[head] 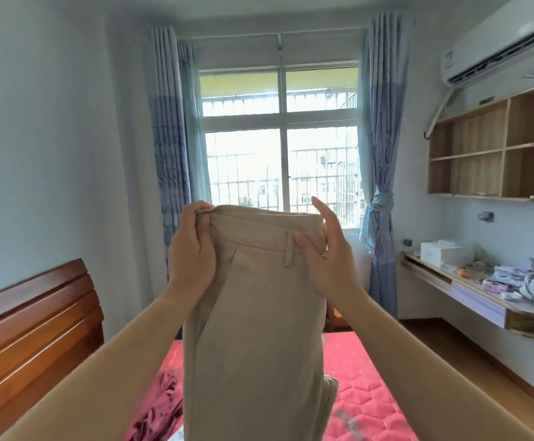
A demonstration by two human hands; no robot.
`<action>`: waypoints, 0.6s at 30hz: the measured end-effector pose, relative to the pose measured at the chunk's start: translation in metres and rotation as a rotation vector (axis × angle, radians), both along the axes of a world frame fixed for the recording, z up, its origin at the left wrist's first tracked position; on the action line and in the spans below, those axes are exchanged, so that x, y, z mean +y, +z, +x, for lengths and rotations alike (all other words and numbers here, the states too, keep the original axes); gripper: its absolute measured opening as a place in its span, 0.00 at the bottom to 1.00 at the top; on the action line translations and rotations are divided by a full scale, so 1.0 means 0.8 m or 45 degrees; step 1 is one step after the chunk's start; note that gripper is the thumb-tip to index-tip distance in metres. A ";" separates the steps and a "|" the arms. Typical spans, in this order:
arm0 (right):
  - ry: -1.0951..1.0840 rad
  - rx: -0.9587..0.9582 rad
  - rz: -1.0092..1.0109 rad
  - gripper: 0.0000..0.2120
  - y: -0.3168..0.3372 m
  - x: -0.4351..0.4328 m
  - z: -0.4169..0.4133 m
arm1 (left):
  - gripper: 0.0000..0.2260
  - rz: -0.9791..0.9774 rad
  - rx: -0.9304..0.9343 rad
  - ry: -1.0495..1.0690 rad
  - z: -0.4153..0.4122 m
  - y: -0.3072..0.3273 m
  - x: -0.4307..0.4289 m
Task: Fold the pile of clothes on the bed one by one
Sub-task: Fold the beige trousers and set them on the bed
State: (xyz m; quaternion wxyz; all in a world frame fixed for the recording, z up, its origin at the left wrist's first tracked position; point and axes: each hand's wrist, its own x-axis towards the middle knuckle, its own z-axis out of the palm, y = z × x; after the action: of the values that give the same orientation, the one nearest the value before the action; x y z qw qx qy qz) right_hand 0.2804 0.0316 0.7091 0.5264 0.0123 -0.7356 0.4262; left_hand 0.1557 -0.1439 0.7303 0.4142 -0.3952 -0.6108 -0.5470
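The left hand [192, 249] pinches one waistband corner of the beige trousers [253, 329]; the right hand [326, 253] clamps the other with its thumb, fingers raised. The trousers hang above the red bed [370, 402], beside a maroon garment [157, 405].

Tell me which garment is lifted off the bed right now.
The beige trousers, gripped at the waistband by the left hand and right hand. The dark red garment lies crumpled on the pink mattress.
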 end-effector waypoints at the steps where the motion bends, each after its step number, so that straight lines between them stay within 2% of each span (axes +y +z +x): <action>1: -0.043 0.057 0.026 0.26 0.012 -0.002 0.000 | 0.08 0.040 0.046 0.034 0.004 0.014 -0.001; 4: 0.027 0.054 0.042 0.29 0.005 -0.013 0.001 | 0.08 0.025 0.036 0.081 0.016 0.013 0.001; 6: 0.127 -0.072 0.007 0.25 -0.026 -0.018 0.003 | 0.10 -0.073 -0.054 0.118 0.019 -0.018 -0.001; 8: -0.019 -0.140 0.038 0.19 -0.034 -0.018 0.005 | 0.11 -0.109 -0.041 0.171 0.026 -0.033 -0.006; 11: -0.248 0.096 0.083 0.16 0.017 -0.002 0.011 | 0.13 0.038 0.090 0.237 0.038 0.013 -0.001; 13: -0.262 0.155 0.129 0.20 0.043 0.011 0.019 | 0.13 0.080 0.074 0.251 0.045 0.037 0.010; 15: -0.202 -0.053 0.108 0.25 0.022 0.021 0.028 | 0.10 0.081 -0.021 0.183 0.048 0.019 0.024; 17: -0.107 -0.302 0.100 0.27 -0.041 0.029 0.035 | 0.09 0.065 -0.160 0.116 0.049 -0.030 0.037; 18: -0.105 -0.331 0.099 0.26 -0.071 0.033 0.041 | 0.09 0.042 -0.210 0.091 0.050 -0.055 0.043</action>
State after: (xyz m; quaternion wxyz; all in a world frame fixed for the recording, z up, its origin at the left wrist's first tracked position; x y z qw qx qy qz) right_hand 0.3134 0.0577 0.6522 0.4429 -0.0529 -0.8134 0.3733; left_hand 0.1958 -0.1094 0.6859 0.3882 -0.3197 -0.6475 -0.5726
